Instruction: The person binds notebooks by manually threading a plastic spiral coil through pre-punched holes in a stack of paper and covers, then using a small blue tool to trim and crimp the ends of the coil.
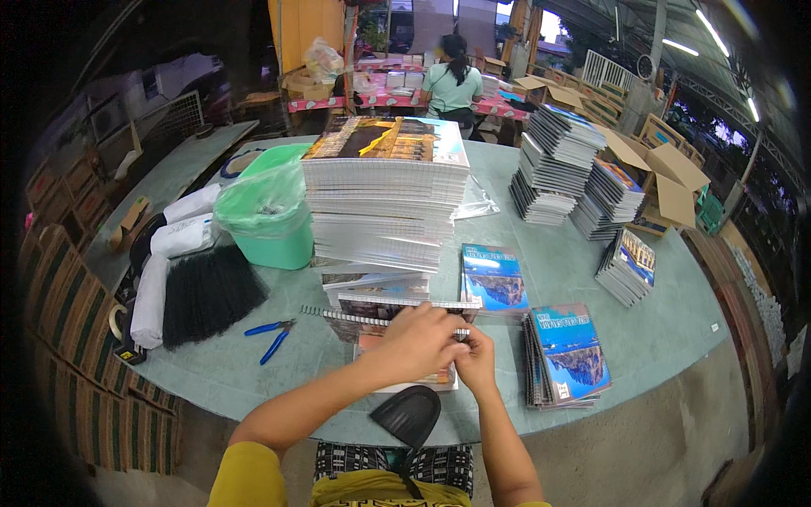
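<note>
Both of my hands are at the right end of the spine of a notebook (pixel 361 329) standing on its edge in front of me. A thin spiral wire (pixel 312 311) runs along its spine and sticks out past the left end. My left hand (pixel 422 342) lies over the spine with bent fingers on the notebook. My right hand (pixel 476 359) pinches the right end of the spine, next to a short dark coil end (pixel 460 335). The fingertips are partly hidden. Under my forearms lies a black rounded pad-like object (pixel 407 416).
Behind the notebook rises a tall stack of booklets (pixel 384 198), beside a green bin (pixel 274 237). Blue pliers (pixel 272 338) and a bundle of black strands (pixel 213 296) lie left. Blue-covered notebooks (pixel 570 351) sit right, with more piles (pixel 553 169) beyond. A person (pixel 454 84) sits further back.
</note>
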### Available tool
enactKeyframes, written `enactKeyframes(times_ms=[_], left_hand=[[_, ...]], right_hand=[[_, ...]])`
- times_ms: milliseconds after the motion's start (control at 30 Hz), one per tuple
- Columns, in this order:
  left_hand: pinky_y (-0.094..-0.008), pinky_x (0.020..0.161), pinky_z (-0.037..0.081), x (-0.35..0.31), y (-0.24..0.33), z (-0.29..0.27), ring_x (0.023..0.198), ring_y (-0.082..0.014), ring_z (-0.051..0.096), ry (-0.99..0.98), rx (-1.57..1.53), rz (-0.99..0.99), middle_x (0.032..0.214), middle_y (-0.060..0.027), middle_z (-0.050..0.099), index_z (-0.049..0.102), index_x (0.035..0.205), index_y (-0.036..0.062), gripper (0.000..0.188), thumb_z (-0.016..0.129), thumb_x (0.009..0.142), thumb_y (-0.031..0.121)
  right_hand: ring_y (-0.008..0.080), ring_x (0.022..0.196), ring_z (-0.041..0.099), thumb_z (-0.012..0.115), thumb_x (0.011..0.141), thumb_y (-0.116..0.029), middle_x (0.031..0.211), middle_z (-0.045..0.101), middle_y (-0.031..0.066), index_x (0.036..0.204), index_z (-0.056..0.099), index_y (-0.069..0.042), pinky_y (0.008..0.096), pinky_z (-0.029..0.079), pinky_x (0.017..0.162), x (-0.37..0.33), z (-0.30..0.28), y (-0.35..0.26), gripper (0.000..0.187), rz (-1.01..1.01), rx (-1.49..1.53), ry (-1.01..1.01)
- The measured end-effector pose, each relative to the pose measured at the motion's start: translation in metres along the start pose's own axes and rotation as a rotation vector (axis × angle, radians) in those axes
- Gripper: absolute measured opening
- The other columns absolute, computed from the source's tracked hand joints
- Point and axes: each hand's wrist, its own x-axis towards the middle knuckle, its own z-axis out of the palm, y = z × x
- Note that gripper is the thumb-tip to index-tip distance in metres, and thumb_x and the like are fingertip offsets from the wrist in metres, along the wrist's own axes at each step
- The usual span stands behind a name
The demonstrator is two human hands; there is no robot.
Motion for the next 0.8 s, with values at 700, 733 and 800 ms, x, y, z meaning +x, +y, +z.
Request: enactKeyframes(times_ms=[700,733,800], left_hand=[[-0.0385,0.079,0.044,-0.004,-0.009,-0.006,0.09,-0.0292,0.053,0.225,-0.088,0.051,0.09,-0.0113,0.057,0.059,0.091,0.0051,0.027,0.07,0.068,0.015],[-0.0386,0.08,0.045,-0.017,-0.01,-0.027,0.091,-0.0292,0.054,0.298,-0.062,0.028,0.091,-0.0111,0.058,0.06,0.09,0.0059,0.028,0.071,0.068,0.017],[-0.0353,0.079,0.046,-0.058,-0.027,-0.079,0.089,-0.0258,0.057,0.389,-0.045,-0.135,0.095,-0.0107,0.06,0.062,0.098,0.0061,0.026,0.066,0.072,0.01]], right_hand=[[0.0144,0.084,0.061,0.061,0.077,-0.001,0.087,0.065,0.0112,0.101,0.059,0.002,0.0289,0.049,0.074,0.004,-0.007,-0.014,0.025,-0.101,-0.224,0.022],[0.0156,0.09,0.06,0.063,0.076,-0.001,0.093,0.065,0.0117,0.104,0.059,0.002,0.0296,0.047,0.081,0.007,-0.004,-0.032,0.028,-0.053,-0.225,0.016],[0.0212,0.092,0.061,0.067,0.074,-0.005,0.098,0.065,0.0127,0.103,0.061,-0.001,0.0339,0.046,0.084,0.013,0.001,-0.068,0.03,-0.05,-0.36,0.003]])
